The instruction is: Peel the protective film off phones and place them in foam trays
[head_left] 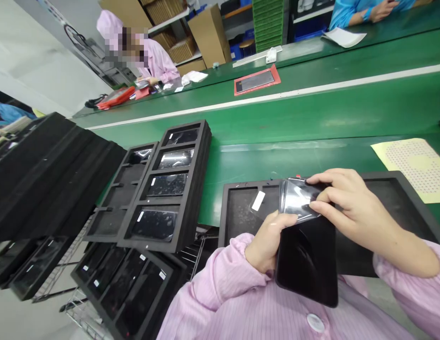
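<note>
My left hand (267, 241) is closed on the left edge of a glossy black screen panel (306, 264), thumb on top. The panel is tilted in front of my chest, over the near edge of a black foam tray (228, 222). A clear shiny film (299, 198) covers the panel's far end, lifted in layers at its left side. My right hand (350, 203) pinches this film near the panel's far right corner, thumb and fingers bent. Left of the panel, a white label (258, 200) on clear film lies in the tray.
Foam trays (170, 184) with dark screens stand stacked at left, beside a tall dark foam stack (49, 174). A yellow dotted sheet (416, 165) lies at right on the green bench (241, 158). Beyond, a red-wrapped screen (257, 81) lies near a co-worker in pink (156, 59).
</note>
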A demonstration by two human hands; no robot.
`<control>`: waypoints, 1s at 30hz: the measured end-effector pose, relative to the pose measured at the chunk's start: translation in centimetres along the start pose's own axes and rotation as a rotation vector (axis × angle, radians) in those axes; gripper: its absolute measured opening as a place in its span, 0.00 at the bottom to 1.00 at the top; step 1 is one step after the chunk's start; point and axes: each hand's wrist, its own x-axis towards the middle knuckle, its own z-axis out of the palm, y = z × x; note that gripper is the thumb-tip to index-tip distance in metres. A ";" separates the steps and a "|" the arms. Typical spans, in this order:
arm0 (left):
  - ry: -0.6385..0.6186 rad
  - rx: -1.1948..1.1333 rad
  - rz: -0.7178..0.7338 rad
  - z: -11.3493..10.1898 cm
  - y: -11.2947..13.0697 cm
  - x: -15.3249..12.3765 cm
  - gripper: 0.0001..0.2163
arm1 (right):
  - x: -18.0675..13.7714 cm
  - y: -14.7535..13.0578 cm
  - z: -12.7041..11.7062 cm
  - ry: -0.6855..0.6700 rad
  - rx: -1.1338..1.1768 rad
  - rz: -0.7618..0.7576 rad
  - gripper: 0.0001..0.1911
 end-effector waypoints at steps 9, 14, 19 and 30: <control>0.138 -0.102 0.071 -1.5 -1.8 0.8 0.22 | -4.0 -1.9 1.8 -0.262 0.656 0.854 0.13; 0.097 -0.063 -0.009 -1.8 -2.1 1.0 0.14 | -6.3 -1.2 0.7 -0.075 0.707 0.859 0.14; 0.061 -0.078 -0.141 -1.6 -1.4 0.6 0.14 | -10.8 3.4 -3.5 0.256 0.230 0.861 0.16; -0.032 0.179 -0.158 0.4 -1.5 0.6 0.13 | -12.2 6.7 -3.0 0.144 -0.365 0.607 0.24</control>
